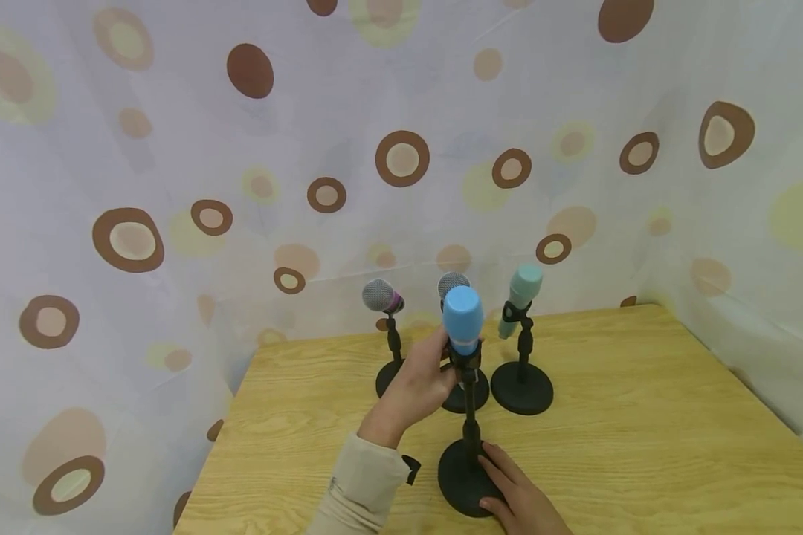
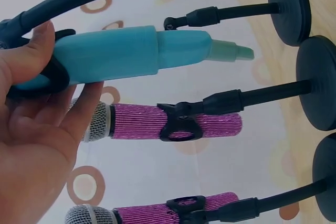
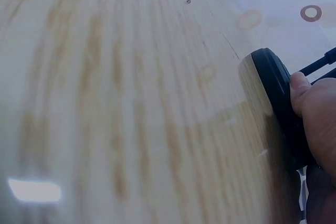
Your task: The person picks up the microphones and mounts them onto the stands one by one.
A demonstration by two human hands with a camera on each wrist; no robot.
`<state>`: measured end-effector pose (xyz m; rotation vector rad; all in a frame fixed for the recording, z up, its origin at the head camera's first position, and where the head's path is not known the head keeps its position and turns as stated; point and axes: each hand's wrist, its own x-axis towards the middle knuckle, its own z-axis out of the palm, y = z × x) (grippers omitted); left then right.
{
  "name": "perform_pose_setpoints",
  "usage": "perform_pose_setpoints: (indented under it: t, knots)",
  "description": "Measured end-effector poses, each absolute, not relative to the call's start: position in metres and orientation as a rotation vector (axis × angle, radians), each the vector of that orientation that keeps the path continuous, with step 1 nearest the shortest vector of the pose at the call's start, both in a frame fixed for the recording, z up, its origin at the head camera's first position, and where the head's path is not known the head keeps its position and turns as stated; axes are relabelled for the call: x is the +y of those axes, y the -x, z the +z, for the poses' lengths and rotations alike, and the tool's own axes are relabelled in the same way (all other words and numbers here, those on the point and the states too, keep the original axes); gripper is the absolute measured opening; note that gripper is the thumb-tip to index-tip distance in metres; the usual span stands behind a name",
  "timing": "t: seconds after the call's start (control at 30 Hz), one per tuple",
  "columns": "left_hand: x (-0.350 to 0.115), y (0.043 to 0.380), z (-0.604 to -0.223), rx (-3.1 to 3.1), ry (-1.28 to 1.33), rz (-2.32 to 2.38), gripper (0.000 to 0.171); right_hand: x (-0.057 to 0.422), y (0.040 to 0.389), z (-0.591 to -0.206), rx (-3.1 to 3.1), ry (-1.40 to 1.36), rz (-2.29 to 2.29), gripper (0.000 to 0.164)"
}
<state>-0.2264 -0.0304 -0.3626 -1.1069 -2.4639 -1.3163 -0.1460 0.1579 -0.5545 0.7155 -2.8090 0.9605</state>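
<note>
A blue microphone (image 1: 463, 316) sits in the clip of a tall black stand, its rounded end up. My left hand (image 1: 423, 379) grips it at the clip; in the left wrist view the thumb lies over the clip and the fingers pass under the blue microphone (image 2: 113, 53). On the stand's round black base (image 1: 456, 479) rests my right hand (image 1: 525, 494), fingers fairly straight along its right side. The right wrist view shows the thumb of my right hand (image 3: 320, 119) against the base (image 3: 275, 98), which partly hides the other fingers.
Behind stand a purple microphone with a silver grille (image 1: 378, 296), a second silver-grilled microphone (image 1: 453, 283) partly covered, and a pale green microphone (image 1: 526, 284), each on a short black stand. A patterned curtain (image 1: 348, 89) encloses the wooden table (image 1: 616, 416).
</note>
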Motion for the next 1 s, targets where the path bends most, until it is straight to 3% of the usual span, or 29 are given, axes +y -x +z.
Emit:
perform_pose_setpoints:
  t: [0.3,1.0]
  knots:
    - [-0.035,0.216,-0.385,-2.521,0.919,-1.411,0.040,0.156,0.146,-0.559,-2.795,-0.727,0.923,0.058]
    - [-0.035,0.183,-0.434,-2.498,0.813,-1.680,0.046,0.158,0.146,-0.557,-2.811,-0.702,0.934,0.059]
